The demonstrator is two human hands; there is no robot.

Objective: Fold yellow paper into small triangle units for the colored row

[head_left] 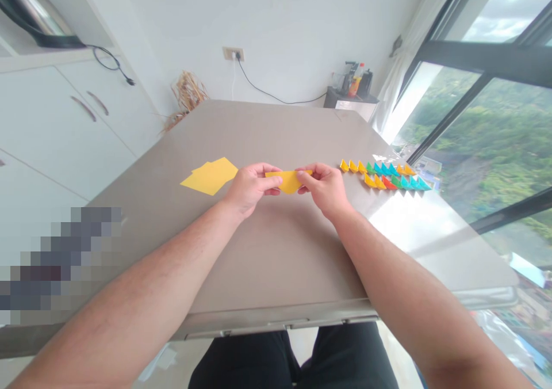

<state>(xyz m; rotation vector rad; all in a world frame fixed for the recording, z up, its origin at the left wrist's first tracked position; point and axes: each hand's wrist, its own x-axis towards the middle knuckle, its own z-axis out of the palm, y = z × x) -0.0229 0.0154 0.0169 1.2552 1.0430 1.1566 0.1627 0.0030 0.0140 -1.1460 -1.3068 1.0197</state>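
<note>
A folded yellow paper piece [288, 180] is held just above the grey table [280, 251], pinched at both ends. My left hand [250, 189] grips its left end with closed fingers. My right hand [324, 186] pinches its right end. To the left of my left hand lie flat yellow paper sheets [210, 176], overlapping. To the right of my right hand, several small folded paper pieces [384, 175] in yellow, green, blue and red stand in two rows.
White cabinets [64, 124] run along the left. A wall socket with a black cable [233, 53] is at the back, a small stand with bottles [354, 87] at the back right, and a big window [483, 118] on the right.
</note>
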